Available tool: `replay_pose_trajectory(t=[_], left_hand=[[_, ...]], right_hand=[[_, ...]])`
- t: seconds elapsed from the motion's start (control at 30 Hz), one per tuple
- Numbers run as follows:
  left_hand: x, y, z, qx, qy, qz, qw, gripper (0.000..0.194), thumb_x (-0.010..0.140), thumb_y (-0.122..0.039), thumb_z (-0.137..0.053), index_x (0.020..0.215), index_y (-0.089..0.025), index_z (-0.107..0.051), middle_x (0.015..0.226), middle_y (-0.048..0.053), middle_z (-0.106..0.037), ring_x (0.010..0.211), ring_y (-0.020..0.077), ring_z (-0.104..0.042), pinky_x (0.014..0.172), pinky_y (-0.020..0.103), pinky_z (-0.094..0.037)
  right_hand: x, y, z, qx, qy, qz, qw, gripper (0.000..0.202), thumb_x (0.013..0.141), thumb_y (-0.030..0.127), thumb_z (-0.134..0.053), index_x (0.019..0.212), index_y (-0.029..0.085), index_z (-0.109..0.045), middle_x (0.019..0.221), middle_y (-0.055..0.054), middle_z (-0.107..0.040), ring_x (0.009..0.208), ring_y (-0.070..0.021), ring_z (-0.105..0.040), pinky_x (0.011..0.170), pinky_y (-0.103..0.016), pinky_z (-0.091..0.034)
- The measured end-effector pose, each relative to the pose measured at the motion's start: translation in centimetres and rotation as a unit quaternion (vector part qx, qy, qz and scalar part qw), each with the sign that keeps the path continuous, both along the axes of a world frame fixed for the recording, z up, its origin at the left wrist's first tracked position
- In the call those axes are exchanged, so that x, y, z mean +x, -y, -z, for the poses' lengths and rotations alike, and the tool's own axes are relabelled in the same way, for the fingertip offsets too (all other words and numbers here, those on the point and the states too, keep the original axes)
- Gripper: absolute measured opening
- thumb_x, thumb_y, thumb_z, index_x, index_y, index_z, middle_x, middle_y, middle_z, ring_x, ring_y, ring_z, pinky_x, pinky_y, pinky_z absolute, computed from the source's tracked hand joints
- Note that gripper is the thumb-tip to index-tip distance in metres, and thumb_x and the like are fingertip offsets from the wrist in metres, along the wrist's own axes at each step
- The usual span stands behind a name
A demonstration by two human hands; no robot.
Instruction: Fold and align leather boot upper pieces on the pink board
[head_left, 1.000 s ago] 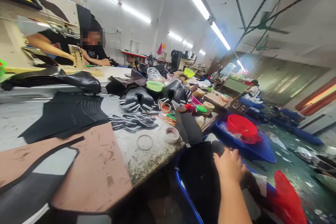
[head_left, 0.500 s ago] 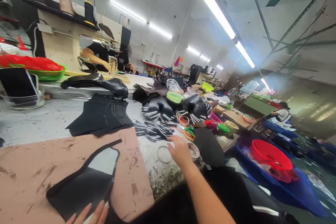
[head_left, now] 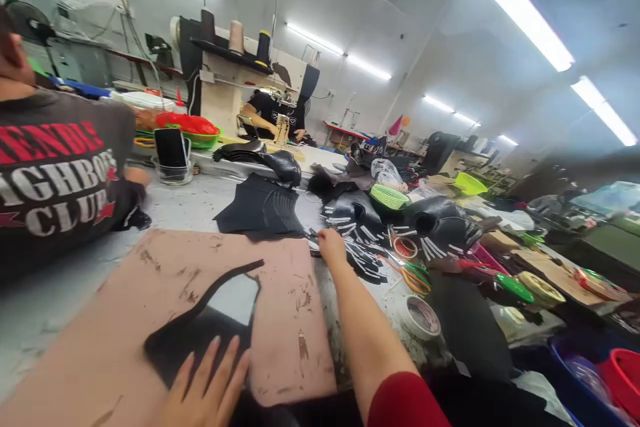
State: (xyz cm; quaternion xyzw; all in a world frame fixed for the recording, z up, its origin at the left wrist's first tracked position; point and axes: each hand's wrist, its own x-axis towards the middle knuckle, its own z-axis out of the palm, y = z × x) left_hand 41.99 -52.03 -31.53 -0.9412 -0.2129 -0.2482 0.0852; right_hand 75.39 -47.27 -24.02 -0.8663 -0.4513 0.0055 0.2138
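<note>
My left hand (head_left: 207,380) lies with spread fingers on a black shoe-upper piece (head_left: 200,333), which has a pale grey patch and a thin curved tail. The piece rests on a stained pink board (head_left: 285,320). Stretched out beyond the board, my right hand (head_left: 331,247) has its fingers pinched at the left end of a pile of black strips with white edges (head_left: 367,261). A dark strip end shows at its fingertips, partly hidden. Just left of that hand lies a fanned stack of black pieces (head_left: 257,207).
Right of my right arm are a tape roll (head_left: 420,317), orange-handled scissors (head_left: 415,278) and black shoe uppers (head_left: 440,223). A phone (head_left: 170,148) stands in a clear holder. A co-worker (head_left: 60,167) sits at left; another person (head_left: 273,113) works behind a sewing machine (head_left: 283,127).
The view has swung left, bringing a co-worker's back into sight. My right hand has moved from beside the tape roll to the left end of the strips, and its fingers have closed.
</note>
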Motion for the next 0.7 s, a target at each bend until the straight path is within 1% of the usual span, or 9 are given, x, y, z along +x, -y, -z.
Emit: replay_pose_trajectory(t=[0.1,0.2,0.27,0.3,0.37,0.43,0.5,0.6,0.7], left_hand=[[2.0,1.1,-1.0,0.088,0.030,0.042,0.995,0.034,0.080,-0.030,-0.049,0.112,-0.028,-0.062,0.114,0.003,-0.065,0.104,0.0292,-0.057,0.091,0.045,-0.035],[2.0,2.0,-0.7,0.099,0.057,0.112,0.987,0.031,0.087,-0.028,-0.041,0.113,-0.029,-0.059,0.113,0.000,-0.065,0.106,0.0254,-0.056,0.100,0.044,-0.028],[0.8,2.4,-0.3,0.077,0.060,0.172,0.980,0.030,0.089,-0.029,-0.041,0.114,-0.030,-0.058,0.116,-0.003,-0.064,0.110,0.0231,-0.054,0.108,0.044,-0.020],[0.0,2.5,-0.2,0.061,0.066,0.207,0.974,0.029,0.089,-0.027,-0.042,0.113,-0.030,-0.058,0.115,-0.005,-0.064,0.112,0.0220,-0.053,0.110,0.044,-0.017],[-1.4,2.5,-0.5,0.021,0.090,0.258,0.962,0.030,0.089,-0.017,-0.041,0.109,-0.028,-0.059,0.111,-0.004,-0.066,0.114,0.0182,-0.052,0.111,0.039,-0.019],[-2.2,2.6,-1.6,-0.064,0.130,0.252,0.957,0.031,0.088,-0.011,-0.038,0.108,-0.023,-0.058,0.109,0.001,-0.067,0.112,0.0150,-0.053,0.106,0.031,-0.032],[-2.3,2.7,-3.2,-0.223,0.153,0.209,0.940,0.027,0.090,-0.016,-0.035,0.107,-0.020,-0.055,0.106,0.006,-0.066,0.102,0.0136,-0.058,0.089,0.022,-0.045],[-1.4,2.6,-5.8,-0.479,0.145,0.144,0.854,0.024,0.090,-0.030,-0.035,0.094,-0.019,-0.056,0.085,0.002,-0.064,0.075,0.0123,-0.060,0.067,0.019,-0.049],[-0.5,2.4,-6.9,-0.607,0.142,0.090,0.777,0.024,0.085,-0.038,-0.043,0.079,-0.018,-0.056,0.070,-0.001,-0.057,0.064,0.0114,-0.054,0.060,0.020,-0.046]], right_hand=[[-1.9,2.8,-1.5,0.074,-0.007,0.008,0.997,0.034,0.087,0.007,-0.029,0.108,0.009,-0.055,0.111,-0.014,-0.058,0.104,-0.0200,-0.053,0.091,-0.035,-0.039],[-6.0,6.9,-2.5,0.109,-0.020,-0.037,0.993,0.036,0.081,0.009,-0.028,0.101,0.013,-0.057,0.099,-0.010,-0.062,0.093,-0.0188,-0.056,0.084,-0.031,-0.042],[-9.5,10.1,-2.6,0.106,-0.047,-0.107,0.987,0.027,0.080,0.015,-0.035,0.087,0.017,-0.061,0.081,-0.004,-0.064,0.078,-0.0170,-0.058,0.073,-0.026,-0.044],[-11.2,11.6,-2.5,0.115,-0.088,-0.178,0.973,0.023,0.080,0.018,-0.038,0.084,0.017,-0.061,0.076,-0.004,-0.063,0.073,-0.0168,-0.058,0.068,-0.026,-0.045],[-14.4,14.2,-1.9,0.109,-0.170,-0.269,0.942,0.021,0.080,0.019,-0.042,0.083,0.018,-0.062,0.078,-0.004,-0.063,0.074,-0.0159,-0.058,0.067,-0.025,-0.045],[-16.7,15.8,-1.2,0.122,-0.245,-0.287,0.918,0.020,0.078,0.019,-0.047,0.091,0.019,-0.062,0.082,-0.004,-0.064,0.075,-0.0152,-0.059,0.067,-0.024,-0.045],[-18.1,16.3,-0.4,0.150,-0.302,-0.255,0.906,0.017,0.075,0.020,-0.053,0.090,0.019,-0.061,0.079,-0.003,-0.064,0.072,-0.0149,-0.059,0.065,-0.024,-0.046],[-19.3,16.1,0.3,0.176,-0.356,-0.207,0.894,0.009,0.075,0.026,-0.057,0.077,0.019,-0.060,0.071,-0.002,-0.063,0.066,-0.0148,-0.058,0.061,-0.025,-0.045],[-19.7,15.6,0.5,0.165,-0.367,-0.209,0.891,0.010,0.077,0.026,-0.056,0.075,0.017,-0.061,0.068,-0.003,-0.063,0.065,-0.0151,-0.058,0.060,-0.026,-0.046]])
